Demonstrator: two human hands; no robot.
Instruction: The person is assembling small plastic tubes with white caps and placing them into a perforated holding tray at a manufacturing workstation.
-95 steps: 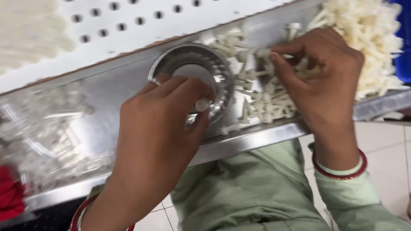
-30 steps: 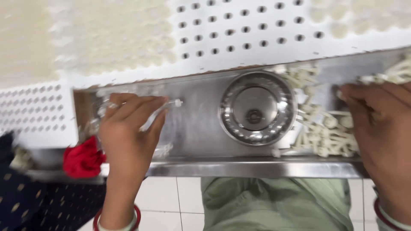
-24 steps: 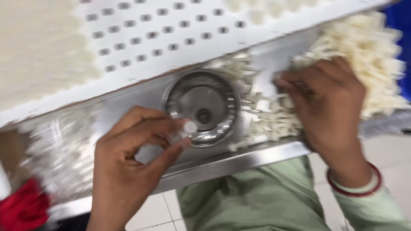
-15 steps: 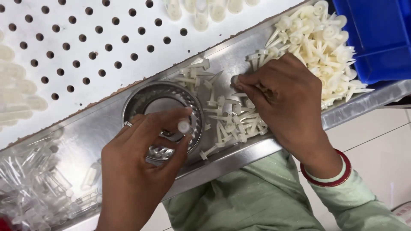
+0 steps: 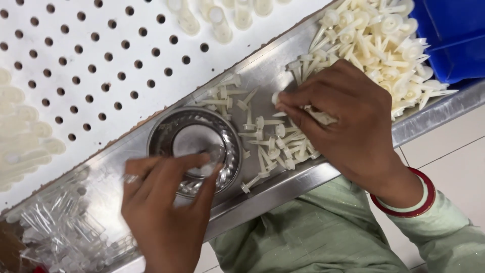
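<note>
On the steel ledge in front of us, our 2 hands work side by side. Our left hand hovers over the near rim of a round metal bowl, its fingers drawn together and blurred; a small pale piece seems to sit at the fingertips, but we cannot tell for sure whether it is pinched. Our right hand rests on loose white pegs scattered just right of the bowl, fingers curled together and pinching a few of them. A larger heap of pegs lies farther right, touching a blue bin. Beyond the ledge sits a white perforated board, with several capped pieces standing in its far holes. Clear plastic tubes lie piled at the left end of the ledge, near our left wrist. A red bangle circles our right wrist above a pale green sleeve.
</note>
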